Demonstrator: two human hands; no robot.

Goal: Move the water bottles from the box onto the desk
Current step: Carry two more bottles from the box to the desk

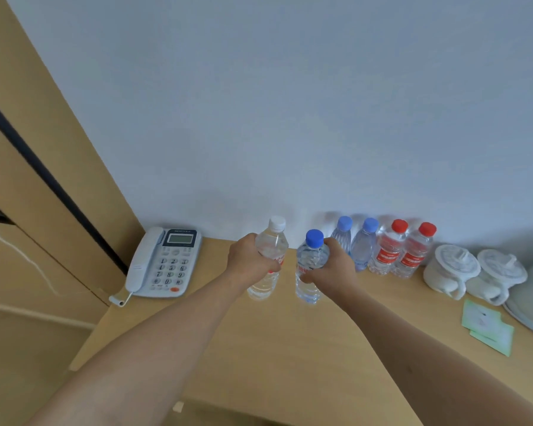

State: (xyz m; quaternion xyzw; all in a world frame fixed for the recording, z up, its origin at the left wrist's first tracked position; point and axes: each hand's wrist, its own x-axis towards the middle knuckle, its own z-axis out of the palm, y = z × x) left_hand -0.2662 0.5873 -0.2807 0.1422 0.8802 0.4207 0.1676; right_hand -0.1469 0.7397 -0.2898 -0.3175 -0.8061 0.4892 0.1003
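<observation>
Status: I hold one bottle per hand over the desk [259, 348]. My left hand [250, 261] is wrapped round the body of the white-cap bottle [271, 256], fingers curled onto its label. My right hand [336, 265] is wrapped round the blue-cap bottle [310, 265], thumb across its front. Both bottles are upright and close beside each other, mid-desk, left of the row. I cannot tell whether their bases touch the desk or hang just above it.

Progress: four bottles stand in a row against the wall [290, 103]: two blue-capped [342, 236] [365, 244] and two red-capped [390, 247] [416, 250], touching or nearly so. I judge these as delivered. The pair in hand would make six once set down and released. The box is out of view, so I cannot tell how many bottles are left in it.

Surface: the desk is light wood, flat, matte. The open space left of the row looks wide enough for both bottles.

Surroundings: a phone [163, 262] sits at the left end of the desk, its cord hanging at the edge. Right of the row stand two white lidded cups [451, 270] [499, 275], then green paper slips [486, 325] and part of a pale round object at the frame edge. Wood panelling [43, 149] closes the left side.
</observation>
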